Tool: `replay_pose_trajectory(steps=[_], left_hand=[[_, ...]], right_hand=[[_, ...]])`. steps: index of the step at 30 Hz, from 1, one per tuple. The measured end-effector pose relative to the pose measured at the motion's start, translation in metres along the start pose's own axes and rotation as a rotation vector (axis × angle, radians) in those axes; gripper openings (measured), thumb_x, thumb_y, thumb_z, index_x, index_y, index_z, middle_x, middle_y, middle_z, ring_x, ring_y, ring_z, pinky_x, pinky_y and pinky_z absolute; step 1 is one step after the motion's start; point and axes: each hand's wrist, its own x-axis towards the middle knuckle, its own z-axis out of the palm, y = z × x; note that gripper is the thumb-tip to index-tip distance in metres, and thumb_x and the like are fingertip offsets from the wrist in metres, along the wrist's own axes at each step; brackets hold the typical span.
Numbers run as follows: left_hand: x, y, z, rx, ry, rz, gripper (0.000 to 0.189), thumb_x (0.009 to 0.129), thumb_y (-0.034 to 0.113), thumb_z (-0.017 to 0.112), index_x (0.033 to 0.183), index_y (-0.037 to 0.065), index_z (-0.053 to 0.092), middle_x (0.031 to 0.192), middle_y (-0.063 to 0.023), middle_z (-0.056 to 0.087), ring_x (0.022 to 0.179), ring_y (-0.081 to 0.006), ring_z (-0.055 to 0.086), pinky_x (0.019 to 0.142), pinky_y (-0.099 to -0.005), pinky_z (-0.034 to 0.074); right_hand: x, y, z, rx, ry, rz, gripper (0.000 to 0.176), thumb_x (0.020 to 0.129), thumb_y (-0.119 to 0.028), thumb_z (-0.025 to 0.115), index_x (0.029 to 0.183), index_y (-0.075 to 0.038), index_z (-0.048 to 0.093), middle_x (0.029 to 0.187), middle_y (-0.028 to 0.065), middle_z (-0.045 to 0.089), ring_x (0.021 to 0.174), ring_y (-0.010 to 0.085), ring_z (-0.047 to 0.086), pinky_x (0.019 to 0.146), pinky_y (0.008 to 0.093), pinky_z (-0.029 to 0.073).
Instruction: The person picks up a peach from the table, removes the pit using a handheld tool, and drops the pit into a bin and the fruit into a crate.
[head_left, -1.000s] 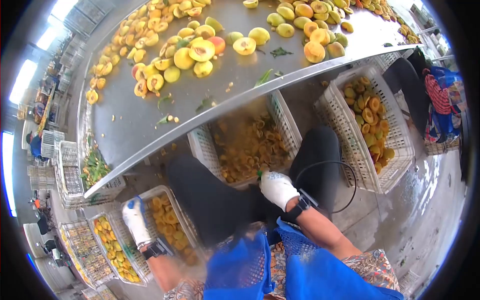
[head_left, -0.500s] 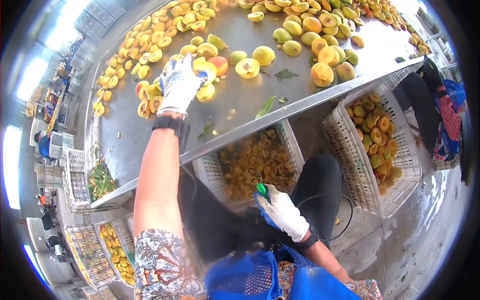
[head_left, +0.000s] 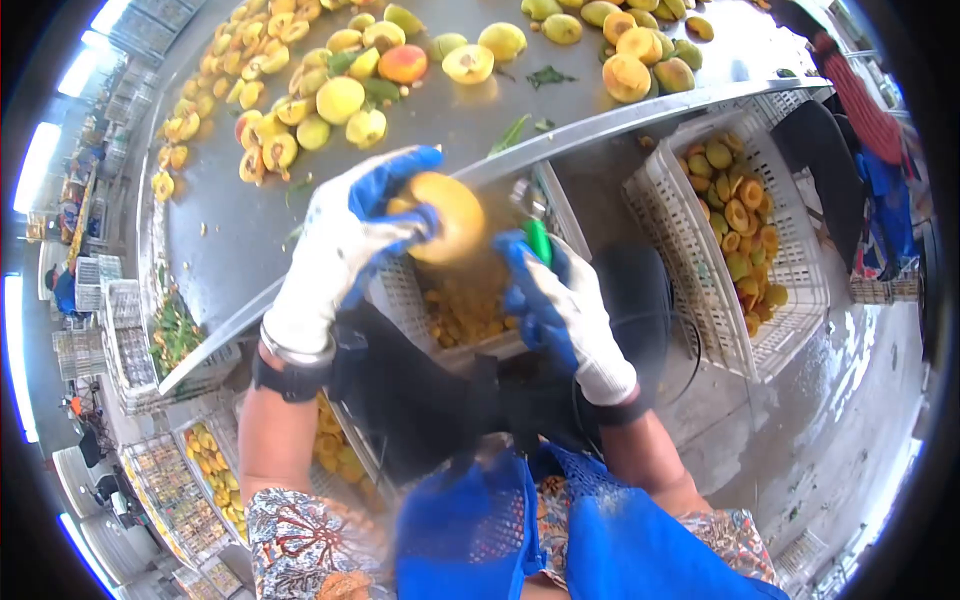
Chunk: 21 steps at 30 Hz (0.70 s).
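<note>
My left hand [head_left: 345,225], in a white and blue glove, grips a yellow peach half [head_left: 447,218] by its edge, above the near rim of the metal table. To its right, my gloved right hand [head_left: 565,300] is closed around the green handle of a pitting tool [head_left: 537,235]. The tool's metal head points up and stands apart from the fruit. Below both hands, a crate holds scooped peach pieces [head_left: 465,318], partly hidden by the left hand and the fruit.
Peach halves [head_left: 340,98] lie in clusters on the metal table [head_left: 420,135], with some loose leaves [head_left: 548,76]. At right stands a white crate [head_left: 690,270] of peaches; a co-worker's sleeve [head_left: 865,105] shows beyond it. More crates [head_left: 160,490] stand at lower left.
My left hand has come back from the table pile with a peach half in it. My right hand has risen with the pitting tool, whose metal head now shows clearly.
</note>
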Motion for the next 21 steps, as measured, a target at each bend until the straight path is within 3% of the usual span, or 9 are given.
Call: replay_pose_trajectory(steps=[2, 3, 6, 7, 8, 10, 14, 17, 21], left_hand=[[-0.023, -0.021, 0.016, -0.235, 0.012, 0.059, 0.051, 0.081, 0.000, 0.069, 0.130, -0.005, 0.056, 0.123, -0.0097, 0.064, 0.108, -0.0155, 0.061, 0.096, -0.0279, 0.049], [-0.031, -0.029, 0.026, -0.165, 0.081, 0.134, 0.048, 0.089, 0.016, 0.067, 0.130, -0.006, 0.055, 0.127, -0.0130, 0.062, 0.114, -0.0195, 0.060, 0.100, -0.0310, 0.047], [-0.047, -0.068, 0.047, -0.471, 0.187, 0.208, 0.053, 0.099, 0.034, 0.054, 0.135, -0.005, 0.051, 0.129, -0.0151, 0.060, 0.118, -0.0224, 0.058, 0.102, -0.0347, 0.046], [-0.050, -0.081, 0.056, -0.602, 0.183, 0.128, 0.060, 0.102, 0.045, 0.040, 0.138, -0.002, 0.046, 0.130, -0.0166, 0.058, 0.119, -0.0249, 0.057, 0.102, -0.0375, 0.047], [-0.059, -0.086, 0.065, -1.019, 0.160, 0.010, 0.061, 0.102, 0.047, 0.041, 0.139, 0.000, 0.045, 0.128, -0.0169, 0.059, 0.116, -0.0266, 0.058, 0.102, -0.0390, 0.047], [-0.065, -0.105, 0.068, -1.275, 0.172, -0.023, 0.064, 0.100, 0.051, 0.042, 0.137, 0.000, 0.047, 0.126, -0.0175, 0.059, 0.114, -0.0283, 0.059, 0.101, -0.0411, 0.048], [-0.072, -0.121, 0.059, -1.286, 0.302, -0.011, 0.064, 0.099, 0.052, 0.045, 0.135, -0.001, 0.049, 0.126, -0.0179, 0.060, 0.116, -0.0301, 0.059, 0.101, -0.0444, 0.047], [-0.076, -0.111, 0.058, -1.250, 0.247, 0.020, 0.062, 0.099, 0.051, 0.045, 0.134, -0.001, 0.050, 0.123, -0.0177, 0.061, 0.115, -0.0309, 0.060, 0.102, -0.0464, 0.047], [-0.082, -0.112, 0.059, -1.054, 0.251, 0.064, 0.062, 0.099, 0.051, 0.044, 0.132, -0.002, 0.052, 0.120, -0.0181, 0.063, 0.113, -0.0309, 0.061, 0.100, -0.0463, 0.049]], right_hand=[[-0.001, 0.010, 0.015, -0.003, -0.104, -0.033, 0.034, 0.096, -0.037, 0.063, 0.113, -0.008, 0.059, 0.069, -0.0008, 0.056, 0.046, 0.0045, 0.046, 0.041, 0.0201, 0.036], [-0.002, 0.017, 0.020, -0.002, -0.099, -0.034, 0.034, 0.096, -0.036, 0.063, 0.114, -0.007, 0.058, 0.070, -0.0002, 0.057, 0.046, 0.0048, 0.047, 0.041, 0.0203, 0.036], [-0.006, 0.044, 0.030, 0.287, -0.193, 0.077, 0.034, 0.096, -0.035, 0.062, 0.112, -0.005, 0.057, 0.069, 0.0015, 0.057, 0.047, 0.0057, 0.047, 0.042, 0.0215, 0.038], [-0.009, 0.051, 0.034, 0.434, -0.239, 0.138, 0.035, 0.096, -0.035, 0.063, 0.111, -0.004, 0.057, 0.068, 0.0020, 0.057, 0.048, 0.0060, 0.047, 0.043, 0.0221, 0.038], [-0.012, 0.055, 0.038, 0.312, -0.205, 0.123, 0.034, 0.097, -0.035, 0.062, 0.110, -0.004, 0.057, 0.068, 0.0024, 0.057, 0.048, 0.0065, 0.048, 0.043, 0.0223, 0.039], [-0.019, 0.061, 0.044, 0.068, -0.141, 0.096, 0.033, 0.098, -0.035, 0.060, 0.109, -0.004, 0.057, 0.069, 0.0032, 0.057, 0.048, 0.0074, 0.049, 0.043, 0.0228, 0.039], [-0.026, 0.069, 0.036, -0.758, -0.073, -0.318, 0.030, 0.096, -0.032, 0.061, 0.098, -0.003, 0.053, 0.067, 0.0147, 0.062, 0.058, 0.0319, 0.064, 0.051, 0.0410, 0.048], [-0.029, 0.080, 0.035, -1.063, -0.118, -0.625, 0.026, 0.093, -0.026, 0.064, 0.097, -0.003, 0.053, 0.069, 0.0204, 0.062, 0.065, 0.0409, 0.064, 0.056, 0.0473, 0.049], [-0.032, 0.080, 0.038, -1.109, -0.131, -0.632, 0.026, 0.091, -0.024, 0.065, 0.095, -0.002, 0.053, 0.068, 0.0203, 0.062, 0.064, 0.0408, 0.063, 0.056, 0.0476, 0.049]])
